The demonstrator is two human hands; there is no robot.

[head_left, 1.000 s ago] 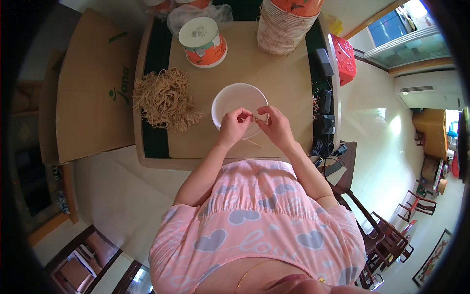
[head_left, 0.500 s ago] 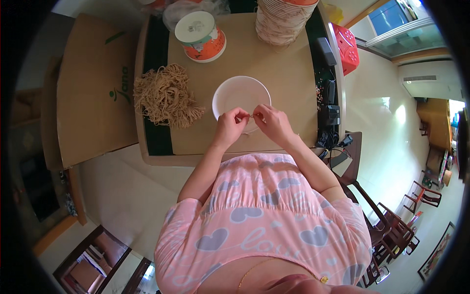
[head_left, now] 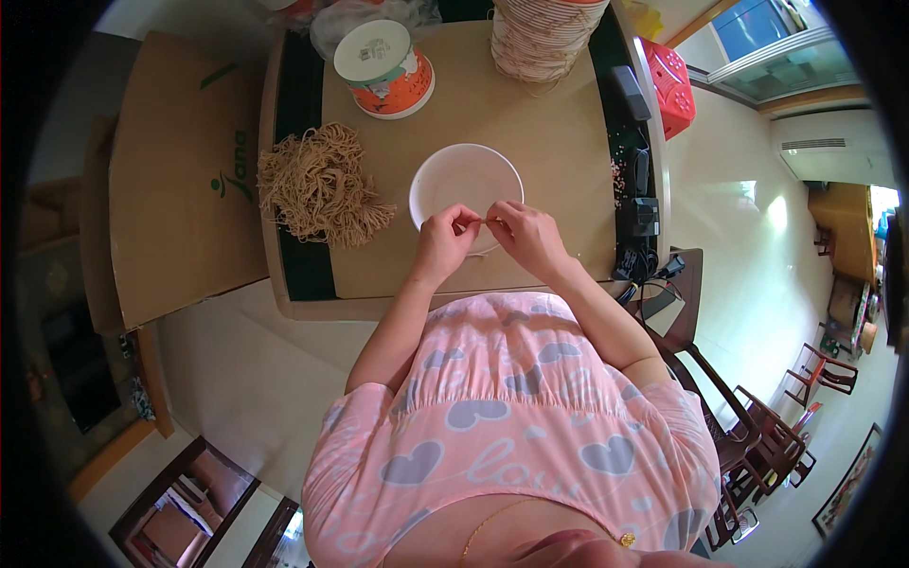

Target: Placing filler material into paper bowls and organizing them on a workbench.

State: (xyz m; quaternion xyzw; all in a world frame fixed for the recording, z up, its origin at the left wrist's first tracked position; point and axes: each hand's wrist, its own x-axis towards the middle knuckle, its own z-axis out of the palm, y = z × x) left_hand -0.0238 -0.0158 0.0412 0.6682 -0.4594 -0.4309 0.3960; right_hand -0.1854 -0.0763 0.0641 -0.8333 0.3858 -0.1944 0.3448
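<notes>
Above the near rim of a white paper tub, my left hand and my right hand meet with their fingertips close together. Both are closed in a pinch. A short, thin tan strand spans the small gap between them; its ends disappear in the fingers. The inside of the tub looks pale, and its front edge is partly covered by the hands. Left of it lies a tangled heap of tan string, loose ends spreading toward the tub.
An orange and green paper tub stands upside down at the back left. A tall stack of tubs wrapped in string is at the back right. Black power adapters with cables line the right edge. A large cardboard box adjoins the table's left side.
The hands stay at nearly the same spot over the tub. The fingertips have shifted slightly, and the strand between them shows more clearly.
</notes>
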